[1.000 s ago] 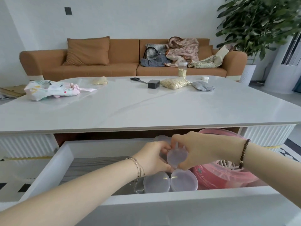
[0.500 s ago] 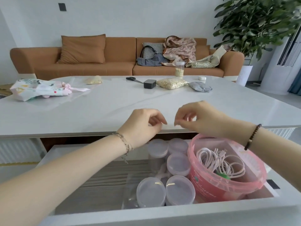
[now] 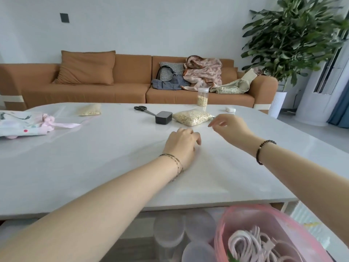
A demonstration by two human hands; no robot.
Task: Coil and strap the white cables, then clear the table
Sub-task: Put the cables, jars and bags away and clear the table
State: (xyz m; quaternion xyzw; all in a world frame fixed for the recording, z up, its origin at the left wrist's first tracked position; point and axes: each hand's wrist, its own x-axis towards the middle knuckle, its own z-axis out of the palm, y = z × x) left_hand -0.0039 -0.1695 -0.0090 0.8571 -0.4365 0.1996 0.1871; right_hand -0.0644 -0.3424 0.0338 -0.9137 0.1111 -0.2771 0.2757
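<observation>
Cables (image 3: pixel 251 244) in tub (image 3: pixel 279 212) below table (image 3: pixel 94 167); scissors (image 3: pixel 142 109) behind box (image 3: pixel 163 117).

No text, label, brand, number or sign can be read anywhere in this view. The printed cloth pouch (image 3: pixel 20 125), lying at the left edge of the worktop (image 3: pixel 94 157), carries a dark mark near its upper left corner that may be lettering. It is cut off by the picture's edge and too blurred to make out. The pink tub (image 3: pixel 279 212) at the bottom right is out of focus, so it cannot be told whether there is any print on its wall.
</observation>
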